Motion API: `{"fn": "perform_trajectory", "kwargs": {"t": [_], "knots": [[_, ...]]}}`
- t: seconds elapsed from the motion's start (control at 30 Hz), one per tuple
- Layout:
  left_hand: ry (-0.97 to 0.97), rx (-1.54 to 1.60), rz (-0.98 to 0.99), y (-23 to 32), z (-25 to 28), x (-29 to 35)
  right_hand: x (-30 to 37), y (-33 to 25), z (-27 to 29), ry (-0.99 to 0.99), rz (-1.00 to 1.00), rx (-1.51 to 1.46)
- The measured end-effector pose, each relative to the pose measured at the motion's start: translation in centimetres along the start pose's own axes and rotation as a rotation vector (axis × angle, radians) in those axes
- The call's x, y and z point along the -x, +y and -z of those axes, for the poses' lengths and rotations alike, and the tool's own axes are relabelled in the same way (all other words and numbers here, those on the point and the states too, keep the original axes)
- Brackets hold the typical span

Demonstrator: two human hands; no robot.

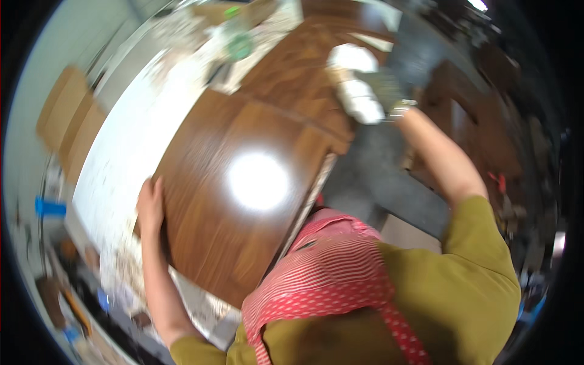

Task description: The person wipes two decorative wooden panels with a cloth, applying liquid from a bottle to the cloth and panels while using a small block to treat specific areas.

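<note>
A glossy brown wood-grain panel [207, 237] lies in front of me, with a bright light reflected in it. At its left edge is my left hand [150, 207], thumb against the edge and fingers closed around it. My right hand [383, 91], in a dark glove with a band at the wrist, reaches out to the far right. It is closed on a white wadded cloth [359, 100], smeared by motion, over the right side of another brown panel [286, 67]. The cloth hides most of the fingers.
A white, stained worktop [121, 146] runs along the left. On it stand a green-capped bottle [238, 39] and a small dark object [218, 73]. Brown cardboard [70, 115] leans at the far left near a blue cup-like object [50, 207]. A grey surface [359, 176] lies right of the panels.
</note>
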State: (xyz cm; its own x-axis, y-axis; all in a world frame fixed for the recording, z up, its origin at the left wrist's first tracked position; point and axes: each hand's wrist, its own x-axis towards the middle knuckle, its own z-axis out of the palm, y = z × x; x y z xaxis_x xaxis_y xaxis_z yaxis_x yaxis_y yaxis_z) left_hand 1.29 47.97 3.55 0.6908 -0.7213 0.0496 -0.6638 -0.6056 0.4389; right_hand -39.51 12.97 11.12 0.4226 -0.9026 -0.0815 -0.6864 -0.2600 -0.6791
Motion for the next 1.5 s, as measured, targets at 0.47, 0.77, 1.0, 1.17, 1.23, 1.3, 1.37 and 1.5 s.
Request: {"fn": "perform_trajectory", "kwargs": {"t": [0.47,0.77,1.0,1.17,1.23,1.3,1.37,1.5], "knots": [[0.068,-0.176,-0.053,2.0,-0.8,-2.0,-0.1,-12.8,-17.3,0.019,1.016,0.517],[0.149,-0.041,-0.105,0.1,-1.8,-3.5,7.9,-14.3,-11.8,-0.514,1.077,0.120],[0.005,0.170,-0.088,-5.2,-2.9,-7.8,1.3,-18.6,-19.3,-0.629,0.761,0.100],[-0.034,0.179,-0.044,-7.0,-2.9,-8.0,10.8,-11.4,-18.2,-0.668,1.104,-0.504],[0.033,0.210,-0.068,-7.7,-2.1,-8.6,11.9,-12.1,-7.4,-0.850,0.691,-0.137],[0.067,0.276,-0.032,-3.1,3.1,-8.8,10.6,-5.9,-8.2,-0.616,0.740,-0.516],[0.141,0.358,-0.112,2.9,10.2,-6.7,9.7,-5.3,-4.9,-0.519,0.466,-0.655],[0.296,-0.105,-0.413,9.8,21.5,-2.5,7.3,-3.4,-3.8,-0.126,0.552,-0.343]]}}
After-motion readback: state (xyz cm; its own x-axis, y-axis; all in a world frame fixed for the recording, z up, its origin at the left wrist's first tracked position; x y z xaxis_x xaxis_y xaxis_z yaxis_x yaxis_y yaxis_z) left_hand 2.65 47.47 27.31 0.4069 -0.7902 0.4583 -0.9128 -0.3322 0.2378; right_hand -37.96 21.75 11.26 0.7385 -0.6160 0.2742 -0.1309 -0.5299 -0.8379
